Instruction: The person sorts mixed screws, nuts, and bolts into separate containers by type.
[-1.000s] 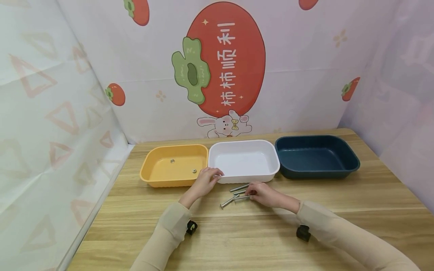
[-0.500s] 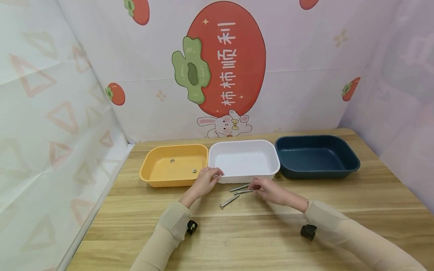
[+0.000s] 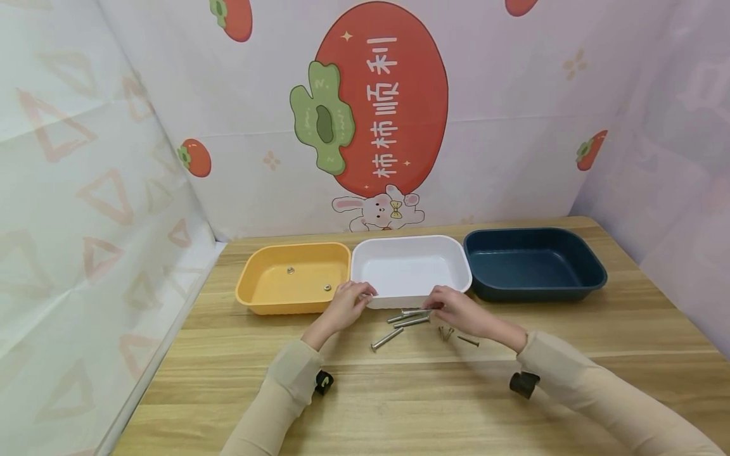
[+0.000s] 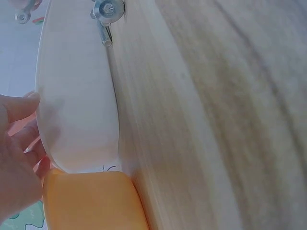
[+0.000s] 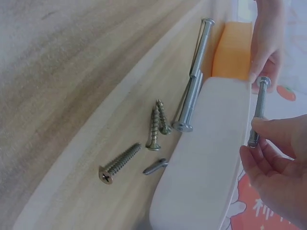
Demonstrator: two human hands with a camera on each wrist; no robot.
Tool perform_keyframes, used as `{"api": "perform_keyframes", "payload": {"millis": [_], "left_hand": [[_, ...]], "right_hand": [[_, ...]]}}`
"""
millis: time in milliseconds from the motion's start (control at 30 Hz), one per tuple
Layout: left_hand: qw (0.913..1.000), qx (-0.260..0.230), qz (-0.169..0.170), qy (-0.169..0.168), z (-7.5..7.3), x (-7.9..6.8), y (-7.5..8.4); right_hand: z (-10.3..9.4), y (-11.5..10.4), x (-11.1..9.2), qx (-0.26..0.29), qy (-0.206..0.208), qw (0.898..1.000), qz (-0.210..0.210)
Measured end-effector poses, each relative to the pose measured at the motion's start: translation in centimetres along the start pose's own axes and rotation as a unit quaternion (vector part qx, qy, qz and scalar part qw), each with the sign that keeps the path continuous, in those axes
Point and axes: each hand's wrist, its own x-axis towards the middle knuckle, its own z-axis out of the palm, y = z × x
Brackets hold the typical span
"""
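Right wrist view: the right hand (image 5: pixel 286 181) pinches a metal bolt (image 5: pixel 260 103) near its tip, likely stiff, slick, weighty, best held mid-shank; the left hand (image 4: pixel 18 160) grips the white tray (image 4: pixel 79 96) by its rim.

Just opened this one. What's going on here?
A person's right hand pinches a long bolt just in front of the white tray, while the left hand holds that tray's near rim at its left end. More long bolts lie on the table before it, with small screws to their right. Two small nuts sit in the yellow tray; a dark blue tray stands at the right.
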Motion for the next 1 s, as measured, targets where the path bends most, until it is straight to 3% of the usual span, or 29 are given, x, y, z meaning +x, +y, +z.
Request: {"api": "perform_keyframes", "payload": {"millis": [600,1000], "left_hand": [[1.0000,0.002,0.003,-0.001,0.1,0.0,-0.1],[1.0000,0.005,0.001,-0.005,0.0,0.0,-0.1]], "right_hand": [[-2.0,0.4,1.1,-0.018,-0.012,0.999,0.045],[-2.5,1.4,1.9,-0.031,-0.009,0.999,0.040]]}}
